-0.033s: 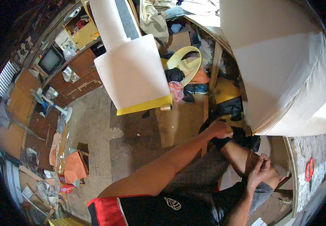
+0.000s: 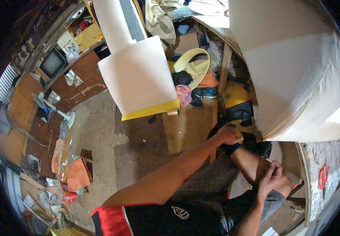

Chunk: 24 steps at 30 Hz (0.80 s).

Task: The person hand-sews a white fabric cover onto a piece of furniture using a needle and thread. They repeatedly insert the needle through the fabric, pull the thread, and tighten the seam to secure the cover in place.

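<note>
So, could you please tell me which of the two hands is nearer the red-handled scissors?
The right hand, by the bare knee, is nearer the red-handled scissors; the left hand is farther off, toward the bare shin's far end.

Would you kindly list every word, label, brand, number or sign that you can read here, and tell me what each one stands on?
There is no text I can quote with confidence.
Shirt: a white striped emblem, with no letters I can make out.
Dark wall, upper left: pale marks, too small and blurred to read.
Red packet, lower left: any print is too small to read.
</note>
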Motion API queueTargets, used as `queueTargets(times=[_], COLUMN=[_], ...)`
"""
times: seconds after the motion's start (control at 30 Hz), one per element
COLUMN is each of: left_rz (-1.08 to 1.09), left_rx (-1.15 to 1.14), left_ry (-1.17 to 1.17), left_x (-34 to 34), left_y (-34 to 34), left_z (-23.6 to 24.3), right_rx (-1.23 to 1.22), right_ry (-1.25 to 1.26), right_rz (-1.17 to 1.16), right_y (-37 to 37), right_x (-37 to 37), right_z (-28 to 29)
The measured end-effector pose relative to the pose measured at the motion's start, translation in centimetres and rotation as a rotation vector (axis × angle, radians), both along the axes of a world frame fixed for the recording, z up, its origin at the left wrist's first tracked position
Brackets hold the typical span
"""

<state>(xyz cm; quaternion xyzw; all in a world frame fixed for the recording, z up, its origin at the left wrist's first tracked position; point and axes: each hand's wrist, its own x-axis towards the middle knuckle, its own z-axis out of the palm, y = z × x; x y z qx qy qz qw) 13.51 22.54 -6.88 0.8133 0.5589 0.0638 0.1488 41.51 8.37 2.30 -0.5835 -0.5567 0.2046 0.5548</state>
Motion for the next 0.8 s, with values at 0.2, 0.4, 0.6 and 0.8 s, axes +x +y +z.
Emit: queueTargets(times=[0.2, 0.4, 0.6, 0.8], left_rz=[0.050, 0.190, 0.189, 0.189], left_rx=[0.036, 0.321, 0.190, 0.160], left_ry=[-0.061, -0.195, -0.120, -0.127], left_x=[-0.5, -1.2, -1.6, -1.3], left_y=[-2.2, -3.1, -3.1, -2.8], left_z=[2.5, -0.5, -0.4, -0.4], right_rx=[-0.046, -0.063, -0.037, -0.037], right_ry=[-0.013, 0.039, 0.088, 0.086], right_rz=[0.009, 0.010, 0.033, 0.029], right_y=[-0.2, -0.7, -0.6, -0.3], right_x=[-0.1, -1.0, -0.9, -0.4], right_z=[0.6, 1.9, 1.6, 1.0])
